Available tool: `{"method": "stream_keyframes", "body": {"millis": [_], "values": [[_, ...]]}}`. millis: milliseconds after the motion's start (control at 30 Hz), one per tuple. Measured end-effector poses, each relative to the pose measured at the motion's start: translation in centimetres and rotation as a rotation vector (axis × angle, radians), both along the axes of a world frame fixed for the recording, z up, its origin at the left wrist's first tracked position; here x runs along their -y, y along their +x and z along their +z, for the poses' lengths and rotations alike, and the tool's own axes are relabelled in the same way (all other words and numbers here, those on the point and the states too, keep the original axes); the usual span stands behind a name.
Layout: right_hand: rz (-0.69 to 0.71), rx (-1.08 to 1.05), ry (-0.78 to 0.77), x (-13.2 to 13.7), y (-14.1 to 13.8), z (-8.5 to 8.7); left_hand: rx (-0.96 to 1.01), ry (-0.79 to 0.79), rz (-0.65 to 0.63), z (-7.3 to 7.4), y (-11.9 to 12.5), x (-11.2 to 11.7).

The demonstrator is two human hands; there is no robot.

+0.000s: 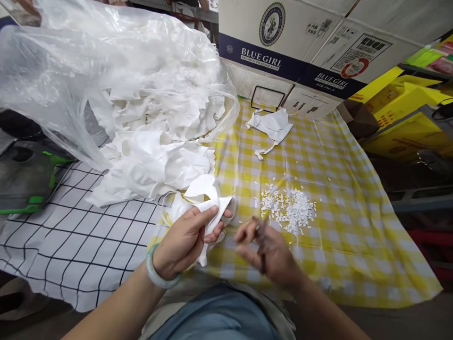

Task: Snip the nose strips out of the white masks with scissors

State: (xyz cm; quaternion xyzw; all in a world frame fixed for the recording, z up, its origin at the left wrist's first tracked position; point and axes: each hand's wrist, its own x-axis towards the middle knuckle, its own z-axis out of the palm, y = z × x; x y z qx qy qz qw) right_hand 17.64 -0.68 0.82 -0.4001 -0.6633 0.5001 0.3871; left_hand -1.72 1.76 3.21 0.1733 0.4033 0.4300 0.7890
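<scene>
My left hand (187, 238) is closed on a white fabric piece (207, 198), pinching it between thumb and fingers just above the table's near edge. A pale green bangle (157, 274) circles that wrist. My right hand (269, 252) is blurred by motion, closed round dark scissors (261, 236) a little to the right of the fabric. Beyond the right hand lies a heap of small white trimmings (290, 210) on the yellow checked tablecloth (336, 189).
A clear plastic bag (106, 71) spilling white fabric pieces (152, 156) lies at the left over a black-grid white cloth (71, 236). One white piece (272, 127) rests near cardboard boxes (300, 42) at the back. Yellow crates (406, 118) stand at the right.
</scene>
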Motion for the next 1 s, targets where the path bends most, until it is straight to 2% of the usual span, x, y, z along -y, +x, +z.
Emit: {"method": "stream_keyframes", "body": {"millis": [67,100,167,233,267,333,467,567,633,733,800,867,933,1000], "values": [[-0.087,0.009,0.111,-2.3,0.1,0.4,-0.057,0.048,-0.118,0.3,-0.3,0.3],[-0.062,0.034,0.168,-3.7,-0.1,0.8,-0.095,0.07,-0.183,0.4,-0.5,0.5],[0.158,0.109,0.192,-6.5,-0.7,1.6,-0.182,0.105,-0.263,0.3,-1.1,0.8],[0.394,0.16,0.133,-8.8,-1.6,2.0,-0.244,0.121,-0.275,0.1,-2.1,1.2],[0.466,0.178,0.101,-9.7,-2.1,2.0,-0.253,0.116,-0.279,-0.1,-2.7,1.4],[0.497,0.181,0.079,-10.7,-2.6,1.7,-0.241,0.078,-0.294,-0.4,-3.9,2.0],[0.298,0.066,0.121,-10.7,-2.5,1.0,-0.219,-0.02,-0.239,-0.8,-5.4,2.9],[0.139,0.048,0.156,-9.5,-2.2,0.8,-0.232,0.011,-0.178,-0.8,-5.4,3.2],[0.13,0.105,0.208,-8.4,-2.4,0.7,-0.229,0.055,-0.165,-0.6,-5.1,3.2],[0.212,0.115,0.239,-6.5,-3.0,0.4,-0.199,0.117,-0.167,-0.3,-4.5,3.1],[0.161,0.059,0.153,-5.3,-3.6,-0.1,-0.222,0.153,-0.188,0.0,-4.0,2.9],[0.026,-0.01,0.004,-4.2,-4.3,-0.8,-0.325,0.27,-0.179,0.5,-3.5,2.7],[-0.083,-0.117,-0.155,-3.1,-5.2,-1.5,-0.471,0.472,-0.083,0.9,-2.7,2.5],[-0.128,-0.226,-0.267,-2.2,-6.0,-2.2,-0.533,0.624,0.048,1.2,-1.6,2.2]]}}
